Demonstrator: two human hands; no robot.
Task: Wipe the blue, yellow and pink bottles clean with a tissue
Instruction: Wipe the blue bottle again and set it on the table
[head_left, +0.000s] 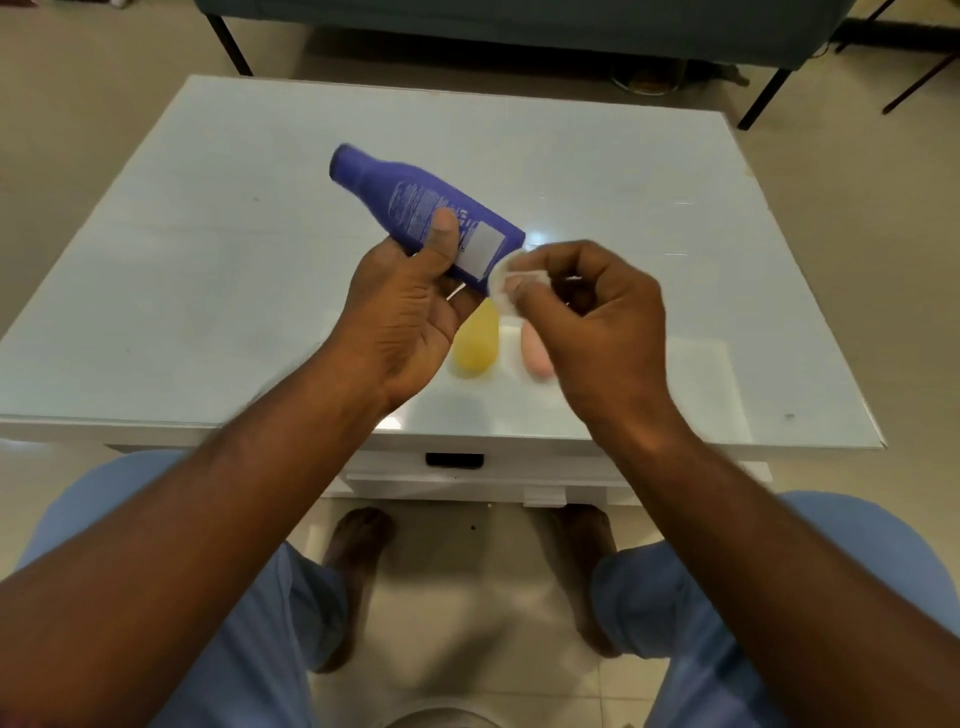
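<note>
The left hand (402, 317) grips the blue bottle (423, 208) above the white table (208, 249), thumb pressed across its label, fingers curled round behind it. The bottle is lifted clear of the tabletop and tilted — cap end up and to the far left, base down toward the right. The right hand (587, 312) pinches a small white tissue (511, 283) between thumb and fingertips and holds it against the bottle's base, so the two hands are close together at the middle of the table. Below them the yellow bottle (475, 345) and the pink bottle (537, 353) lie side by side on the tabletop — just apart, partly hidden by the hands.
</note>
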